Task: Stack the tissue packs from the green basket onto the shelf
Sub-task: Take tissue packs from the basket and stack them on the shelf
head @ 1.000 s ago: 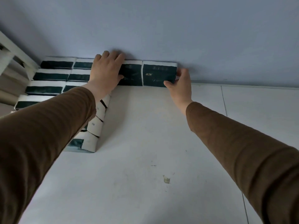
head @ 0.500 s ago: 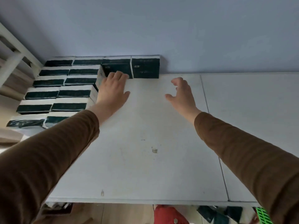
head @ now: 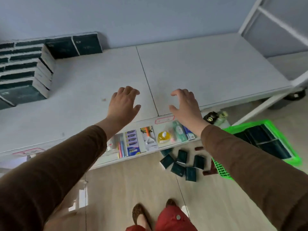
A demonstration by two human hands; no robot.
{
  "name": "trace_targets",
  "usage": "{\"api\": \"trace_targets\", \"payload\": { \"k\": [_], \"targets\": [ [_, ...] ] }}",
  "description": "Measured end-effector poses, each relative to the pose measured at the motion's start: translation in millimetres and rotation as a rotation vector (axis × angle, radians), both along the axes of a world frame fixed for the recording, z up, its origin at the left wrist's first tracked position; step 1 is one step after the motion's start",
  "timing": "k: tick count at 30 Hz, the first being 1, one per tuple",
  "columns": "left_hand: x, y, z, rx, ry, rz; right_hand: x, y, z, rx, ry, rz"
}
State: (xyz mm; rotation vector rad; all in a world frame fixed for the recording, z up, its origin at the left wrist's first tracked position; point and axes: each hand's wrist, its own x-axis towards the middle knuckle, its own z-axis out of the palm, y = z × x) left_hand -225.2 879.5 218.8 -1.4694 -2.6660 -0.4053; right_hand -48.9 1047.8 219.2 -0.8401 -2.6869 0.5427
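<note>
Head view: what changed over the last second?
Both hands let go of the two dark green tissue packs at the wall and pulled back toward the front edge of the white shelf; left hand and right hand now hover open and empty. The packs stayed where they were set.

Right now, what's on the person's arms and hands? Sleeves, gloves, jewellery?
Both arms wear long plain brown sleeves that end at the wrists. The left hand and right hand are bare: no gloves, and no rings, watch or markings show.
</note>
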Motion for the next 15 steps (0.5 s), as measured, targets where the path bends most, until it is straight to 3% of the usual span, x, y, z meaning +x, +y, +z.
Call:
{"api": "trace_targets", "payload": {
  "k": [11, 15],
  "targets": [
    [270.2, 153.0, -22.2, -0.004, -0.013, -0.239, 300.7, 92.5, -26.4, -0.032, -0.060, -0.246],
    [366.3, 203.0, -49.5, -0.092, -0.082, -0.279, 404.0, 133.9, -47.0, -0.067, -0.140, -0.297]
  ]
}}
